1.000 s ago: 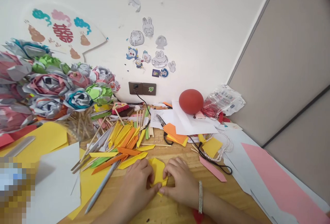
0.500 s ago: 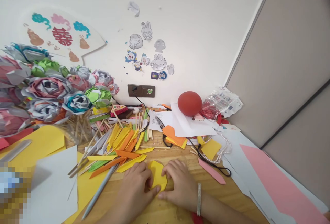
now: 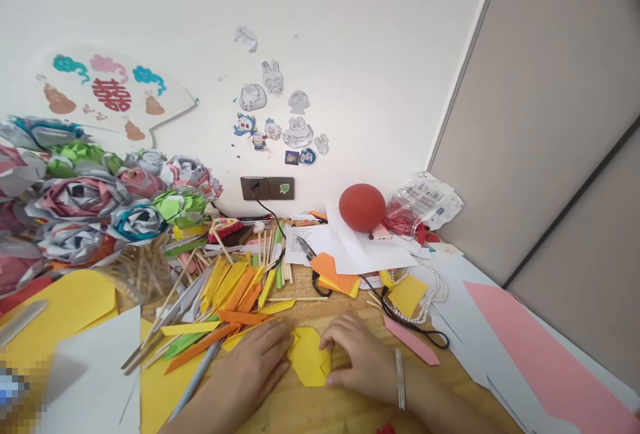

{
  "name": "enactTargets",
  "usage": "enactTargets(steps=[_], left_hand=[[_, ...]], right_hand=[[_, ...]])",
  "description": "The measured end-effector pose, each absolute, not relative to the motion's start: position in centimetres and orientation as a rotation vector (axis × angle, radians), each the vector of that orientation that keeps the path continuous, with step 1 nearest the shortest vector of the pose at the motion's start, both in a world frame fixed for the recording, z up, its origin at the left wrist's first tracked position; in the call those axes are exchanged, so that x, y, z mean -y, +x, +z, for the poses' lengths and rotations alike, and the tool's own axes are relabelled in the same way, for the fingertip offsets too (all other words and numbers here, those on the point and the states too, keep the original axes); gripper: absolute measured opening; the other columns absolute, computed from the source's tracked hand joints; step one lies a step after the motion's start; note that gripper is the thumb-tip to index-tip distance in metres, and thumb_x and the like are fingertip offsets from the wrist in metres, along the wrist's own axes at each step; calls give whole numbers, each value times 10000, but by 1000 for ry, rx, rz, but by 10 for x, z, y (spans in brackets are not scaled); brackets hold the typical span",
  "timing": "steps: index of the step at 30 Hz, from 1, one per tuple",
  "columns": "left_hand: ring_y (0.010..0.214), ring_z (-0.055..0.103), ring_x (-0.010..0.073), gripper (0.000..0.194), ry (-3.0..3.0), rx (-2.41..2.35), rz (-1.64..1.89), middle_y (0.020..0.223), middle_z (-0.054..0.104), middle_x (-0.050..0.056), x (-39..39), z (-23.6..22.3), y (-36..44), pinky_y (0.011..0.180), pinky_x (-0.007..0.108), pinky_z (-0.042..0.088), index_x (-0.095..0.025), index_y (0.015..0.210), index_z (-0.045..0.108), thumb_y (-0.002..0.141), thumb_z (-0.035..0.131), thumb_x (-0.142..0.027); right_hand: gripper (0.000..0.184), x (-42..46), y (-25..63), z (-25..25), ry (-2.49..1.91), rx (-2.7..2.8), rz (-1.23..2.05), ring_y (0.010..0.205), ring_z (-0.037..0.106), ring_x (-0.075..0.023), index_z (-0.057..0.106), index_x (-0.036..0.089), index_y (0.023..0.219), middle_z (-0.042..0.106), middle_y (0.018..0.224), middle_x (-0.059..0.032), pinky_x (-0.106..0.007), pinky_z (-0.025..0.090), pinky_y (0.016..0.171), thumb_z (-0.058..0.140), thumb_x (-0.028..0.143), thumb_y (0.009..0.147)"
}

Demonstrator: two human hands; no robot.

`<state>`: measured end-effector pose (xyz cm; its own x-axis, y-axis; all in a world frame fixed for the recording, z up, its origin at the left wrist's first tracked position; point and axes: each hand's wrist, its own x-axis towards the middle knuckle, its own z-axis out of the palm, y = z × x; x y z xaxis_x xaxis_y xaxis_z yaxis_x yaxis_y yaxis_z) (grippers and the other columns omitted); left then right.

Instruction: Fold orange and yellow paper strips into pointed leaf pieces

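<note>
A folded piece of yellow paper (image 3: pixel 307 358) lies on the wooden table between my hands, with a folded flap along its right side. My left hand (image 3: pixel 260 362) rests flat at the paper's left edge, fingers stretched out and fingertips by its upper left corner. On the other side, my right hand (image 3: pixel 361 357), a bracelet at its wrist, has the right edge between curled fingers and thumb. Left of my left hand are folded yellow and orange paper strips (image 3: pixel 243 317). A folded pink strip (image 3: pixel 411 341) lies right of my right hand.
Paper flowers (image 3: pixel 80 197) crowd the left. Black-handled scissors (image 3: pixel 306 247) lie behind, partly under orange paper (image 3: pixel 333 273). Further right are a red balloon (image 3: pixel 362 208), a bead string (image 3: pixel 443 287) and a black cord (image 3: pixel 425 331). A grey pen-like stick (image 3: pixel 197 381) lies near my left forearm.
My left hand has drawn left, its thumb off the paper's lower edge and its fingers straighter. The paper now shows a wider face and a different outline. The view has shifted slightly.
</note>
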<state>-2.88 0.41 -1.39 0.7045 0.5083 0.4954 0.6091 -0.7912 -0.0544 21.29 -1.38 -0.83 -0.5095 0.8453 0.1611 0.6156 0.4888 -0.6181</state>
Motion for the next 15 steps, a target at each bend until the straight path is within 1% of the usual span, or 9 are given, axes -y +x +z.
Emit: enactTargets(steps=[3,5,7,9,10,11,13,15], left_hand=[[956,635,190,238,-2681,780,-667,1081,675,43,-3,-9,-28,788,261,531,-186,1040,623,918,428,-247],[897,649,182,274,-2667,722,-676,1005,697,42,-2,-6,-26,756,259,538,-174,1018,623,946,366,-240],[845,651,179,314,-2667,698,-686,923,704,36,-1,-3,-24,734,271,538,-176,975,625,964,317,-232],[812,642,175,331,-2702,706,-674,876,694,34,1,0,-22,709,274,532,-187,931,625,969,298,-220],[798,636,173,333,-2729,723,-654,859,687,32,2,1,-21,697,272,528,-192,917,622,970,294,-211],[787,628,172,334,-2756,744,-629,845,680,31,3,2,-20,687,271,523,-194,906,620,970,292,-204],[775,613,172,330,-2796,787,-581,826,667,32,5,3,-21,685,272,512,-198,886,612,969,293,-196],[781,600,174,307,-2821,812,-566,817,656,32,5,2,-23,699,273,498,-204,873,603,965,310,-194]], right_hand=[[427,8,223,-3,-1173,2301,642,930,507,-189,574,188,945,588,976,-19,-285,392,801,825,230,601],[383,7,226,-2,-1131,2348,526,931,503,-192,580,188,931,587,992,-27,-292,391,804,807,231,626],[216,7,227,-2,-1067,2445,367,900,503,-183,590,195,869,596,951,-19,-291,385,785,736,211,710],[33,8,226,-3,-994,2565,189,855,502,-174,592,199,822,607,905,-14,-296,376,760,622,194,808],[24,9,225,-4,-961,2614,108,840,500,-173,592,199,821,612,899,-18,-301,374,751,580,206,841],[59,9,224,-5,-934,2648,37,831,499,-176,590,197,829,615,903,-23,-307,372,747,559,236,861],[125,9,222,-9,-906,2678,-71,821,498,-184,586,191,841,618,899,-34,-314,372,737,568,312,866],[148,9,220,-13,-904,2681,-154,804,497,-190,584,189,826,616,864,-37,-316,372,722,580,333,859]])
